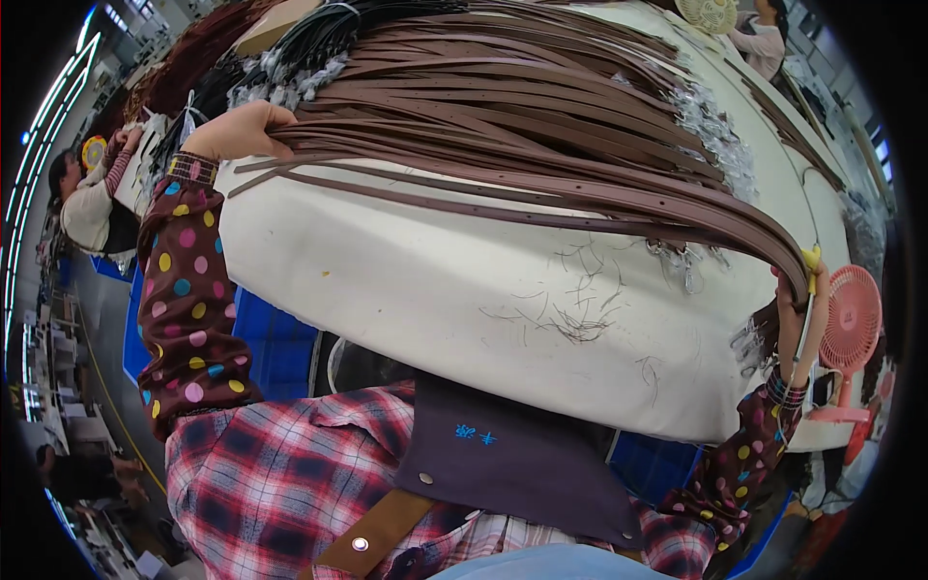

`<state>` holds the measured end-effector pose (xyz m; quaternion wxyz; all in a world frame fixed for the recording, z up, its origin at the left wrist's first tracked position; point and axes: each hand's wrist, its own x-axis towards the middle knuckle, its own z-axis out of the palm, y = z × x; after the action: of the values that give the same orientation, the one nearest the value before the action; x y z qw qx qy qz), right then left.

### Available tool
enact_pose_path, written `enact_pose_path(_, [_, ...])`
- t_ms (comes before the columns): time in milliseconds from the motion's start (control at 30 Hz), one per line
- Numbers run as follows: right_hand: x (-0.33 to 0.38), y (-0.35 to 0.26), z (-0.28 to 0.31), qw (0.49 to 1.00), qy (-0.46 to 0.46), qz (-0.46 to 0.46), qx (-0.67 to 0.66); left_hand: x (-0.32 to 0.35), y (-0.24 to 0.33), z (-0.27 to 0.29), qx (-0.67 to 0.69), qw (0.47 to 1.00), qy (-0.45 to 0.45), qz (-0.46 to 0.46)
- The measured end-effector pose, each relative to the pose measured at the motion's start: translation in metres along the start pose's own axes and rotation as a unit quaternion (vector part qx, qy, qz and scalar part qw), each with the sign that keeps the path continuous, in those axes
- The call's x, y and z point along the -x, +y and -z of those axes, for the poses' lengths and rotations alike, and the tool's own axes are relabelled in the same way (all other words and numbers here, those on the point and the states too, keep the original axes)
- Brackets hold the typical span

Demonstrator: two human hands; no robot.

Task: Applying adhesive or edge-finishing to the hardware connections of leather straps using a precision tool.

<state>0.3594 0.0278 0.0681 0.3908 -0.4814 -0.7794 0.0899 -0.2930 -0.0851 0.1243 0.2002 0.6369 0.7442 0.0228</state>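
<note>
A large pile of long brown belts (522, 92) with small punched holes lies across the white-covered table. My left hand (242, 133) is closed around the belt ends at the pile's left front. My right hand (810, 309), at the table's right edge, grips a bundle of belts (667, 198) that bends down into it. A small yellow piece (810, 259) sits at that hand's fingers; its kind is unclear. Two loose belts (464, 205) stretch along the front of the bundle. Clear plastic wrapping (715, 135) covers the belts' right ends, probably over buckles.
Dark thread scraps (580, 324) litter the white table cover (406, 300). Right of my right hand stands a pink fan (851, 319). Black straps (309, 48) lie at the back left. Blue crates (275, 338) sit below the table edge. Another person (92, 198) works at the left.
</note>
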Motion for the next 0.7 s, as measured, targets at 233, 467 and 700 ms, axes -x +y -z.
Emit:
enact_pose_path(233, [-0.009, -0.009, -0.018, 0.998, 0.02, 0.004, -0.06, -0.001, -0.066, -0.023, -0.23, 0.936, 0.261, 0.054])
enact_pose_path(467, [-0.004, -0.005, -0.002, 0.921, 0.12, -0.161, -0.333, 0.003, 0.155, -0.121, 0.064, 0.887, 0.238, -0.391])
enact_pose_path(700, [0.012, -0.055, -0.003, 0.918, 0.158, -0.133, -0.339, -0.035, 0.234, -0.188, 0.079, 0.884, 0.209, -0.41])
